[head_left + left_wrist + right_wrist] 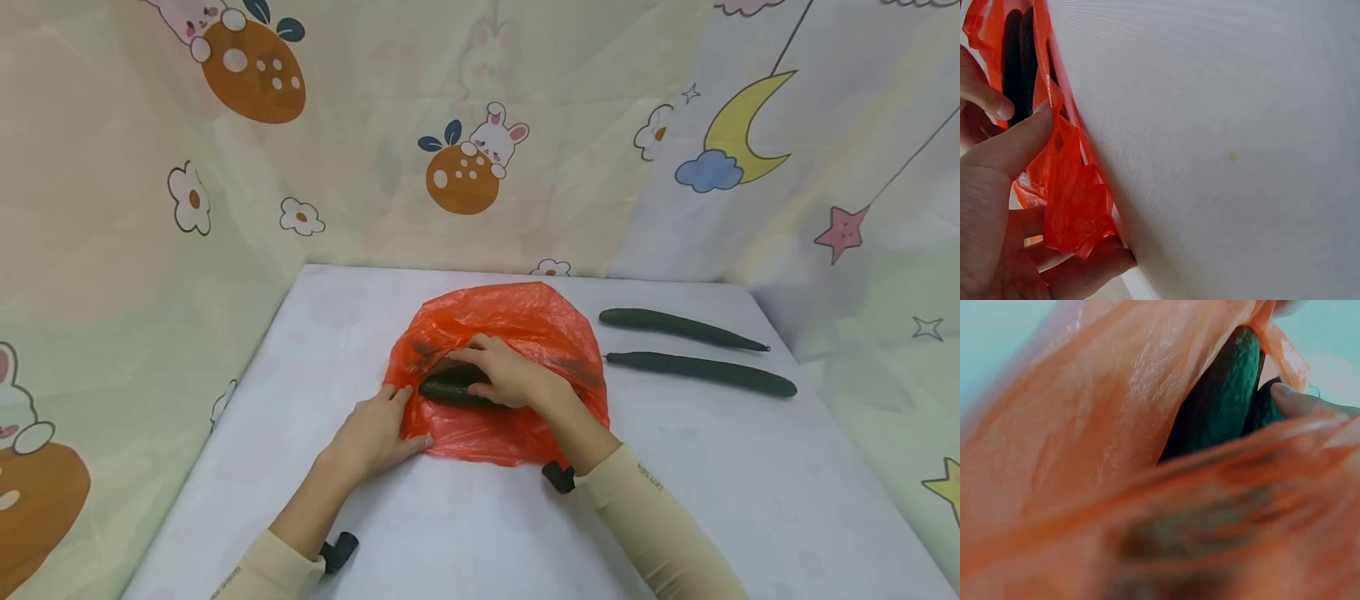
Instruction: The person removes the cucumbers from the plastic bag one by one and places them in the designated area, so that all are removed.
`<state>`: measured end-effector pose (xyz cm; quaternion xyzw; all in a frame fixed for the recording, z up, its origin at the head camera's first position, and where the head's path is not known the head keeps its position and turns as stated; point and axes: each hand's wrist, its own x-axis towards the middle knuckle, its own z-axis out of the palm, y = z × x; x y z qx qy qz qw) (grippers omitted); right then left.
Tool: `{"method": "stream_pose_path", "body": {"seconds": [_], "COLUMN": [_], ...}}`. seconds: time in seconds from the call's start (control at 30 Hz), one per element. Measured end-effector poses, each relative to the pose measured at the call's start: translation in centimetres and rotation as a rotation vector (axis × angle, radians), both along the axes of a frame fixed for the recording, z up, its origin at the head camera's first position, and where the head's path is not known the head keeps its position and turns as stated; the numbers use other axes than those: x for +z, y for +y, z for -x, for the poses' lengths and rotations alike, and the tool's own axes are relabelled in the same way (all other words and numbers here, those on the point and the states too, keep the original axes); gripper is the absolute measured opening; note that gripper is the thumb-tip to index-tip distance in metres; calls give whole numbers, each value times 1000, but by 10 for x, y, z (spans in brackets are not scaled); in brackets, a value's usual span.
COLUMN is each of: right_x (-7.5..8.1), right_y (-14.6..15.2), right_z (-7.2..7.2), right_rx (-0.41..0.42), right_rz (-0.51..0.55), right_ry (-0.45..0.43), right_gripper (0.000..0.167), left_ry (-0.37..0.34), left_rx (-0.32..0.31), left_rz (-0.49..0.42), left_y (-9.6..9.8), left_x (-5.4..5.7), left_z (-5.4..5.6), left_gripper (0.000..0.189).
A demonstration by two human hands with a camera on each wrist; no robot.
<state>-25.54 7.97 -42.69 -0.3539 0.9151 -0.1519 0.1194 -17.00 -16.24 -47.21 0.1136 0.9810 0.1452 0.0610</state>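
A red plastic bag (517,312) lies on the table with dark green cucumbers inside. At its opening one cucumber (450,388) shows its rounded end. My right hand (504,373) reaches over the bag and grips this cucumber, thumb on the near side and fingers along the far side. My left hand (378,429) holds the left edge of the bag. In the left wrist view its thumb and fingers pinch the crumpled plastic (1079,215). Two cucumber ends (1225,394) lie side by side in the right wrist view, partly covered by the bag.
Two long cucumbers (682,327) lie apart on the white table (465,525), to the right of the bag. Patterned cloth (360,125) hangs behind the table and along both sides.
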Motion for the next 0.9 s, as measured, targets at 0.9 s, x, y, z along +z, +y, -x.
{"method": "stream_pose_path", "body": {"seconds": [0.9], "right_x": [-7], "right_y": [2], "right_z": [18], "right_rx": [1], "right_rz": [-7], "right_ry": [-16], "right_gripper": [64], "left_ry": [-28], "left_rx": [15], "left_rz": [-31], "left_y": [-1], "left_x": [2], "left_z": [3], "left_gripper": [98]}}
